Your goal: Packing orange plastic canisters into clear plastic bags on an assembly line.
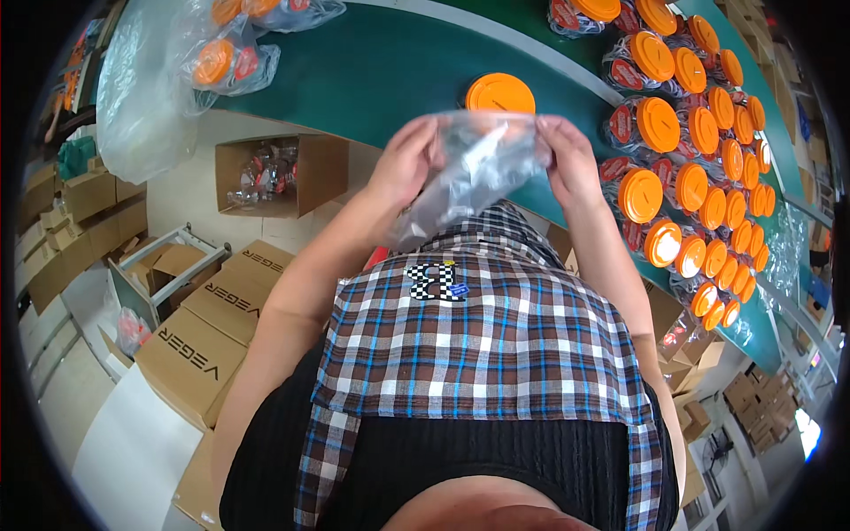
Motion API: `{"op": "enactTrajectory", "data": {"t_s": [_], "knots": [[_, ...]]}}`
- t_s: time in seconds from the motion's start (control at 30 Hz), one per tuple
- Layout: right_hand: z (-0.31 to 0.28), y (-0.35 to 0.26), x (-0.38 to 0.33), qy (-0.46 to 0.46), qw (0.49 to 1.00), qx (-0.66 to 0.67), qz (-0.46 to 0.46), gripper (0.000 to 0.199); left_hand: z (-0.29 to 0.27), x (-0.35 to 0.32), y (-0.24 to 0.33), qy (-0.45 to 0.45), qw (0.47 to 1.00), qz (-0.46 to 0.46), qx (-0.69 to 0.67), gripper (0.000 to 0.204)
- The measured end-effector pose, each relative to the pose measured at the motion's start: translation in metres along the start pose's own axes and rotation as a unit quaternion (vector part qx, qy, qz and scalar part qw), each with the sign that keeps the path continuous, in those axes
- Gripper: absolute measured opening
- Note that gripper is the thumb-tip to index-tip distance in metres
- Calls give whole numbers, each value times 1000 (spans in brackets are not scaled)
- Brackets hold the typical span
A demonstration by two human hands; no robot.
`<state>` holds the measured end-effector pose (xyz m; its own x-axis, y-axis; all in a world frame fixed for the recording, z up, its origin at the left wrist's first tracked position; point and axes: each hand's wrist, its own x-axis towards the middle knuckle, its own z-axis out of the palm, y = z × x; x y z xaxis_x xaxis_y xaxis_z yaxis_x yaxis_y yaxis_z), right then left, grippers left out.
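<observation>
A clear plastic bag (pixel 478 173) is stretched between my two hands at the near edge of the green table, its loose end hanging toward my apron. My left hand (pixel 407 161) pinches the bag's upper left corner, fingers closed. The upper right corner is gripped by my right hand (pixel 571 157), fingers closed as well. Just beyond the bag stands a jar with an orange lid (pixel 500 92); the bag hides most of its body, and I cannot tell whether the two touch. Motion blurs the bag and fingertips a little.
Many orange-lidded jars (pixel 658 124) stand in rows on the right of the green table (pixel 372 66). Bagged jars (pixel 232 64) and a pile of clear bags (pixel 146 97) lie at its left end. An open carton (pixel 323 173) and closed cartons (pixel 190 354) stand below left.
</observation>
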<state>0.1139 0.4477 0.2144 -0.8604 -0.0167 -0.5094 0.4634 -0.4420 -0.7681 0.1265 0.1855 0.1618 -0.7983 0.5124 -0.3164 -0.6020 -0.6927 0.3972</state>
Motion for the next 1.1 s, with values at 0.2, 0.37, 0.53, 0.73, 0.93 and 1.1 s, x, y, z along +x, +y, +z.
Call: {"op": "enactTrajectory", "data": {"t_s": [0.2,0.37,0.53,0.73,0.93,1.1], "knots": [[-18,-18,66,172,944,32,281,12,21,79,-17,245,885,122,377,24],[-19,45,84,128,955,-268,13,12,-5,78,-37,278,881,143,355,28],[-51,46,96,7,962,-273,14,12,-47,63,-60,217,949,140,183,34],[-48,45,114,-21,858,-483,-174,11,2,78,-41,-46,933,240,265,41],[-63,71,123,-38,657,-738,-149,17,-35,106,-55,105,943,215,231,36],[-69,91,87,-2,514,-824,-239,32,-24,93,-61,221,904,237,279,36]]}}
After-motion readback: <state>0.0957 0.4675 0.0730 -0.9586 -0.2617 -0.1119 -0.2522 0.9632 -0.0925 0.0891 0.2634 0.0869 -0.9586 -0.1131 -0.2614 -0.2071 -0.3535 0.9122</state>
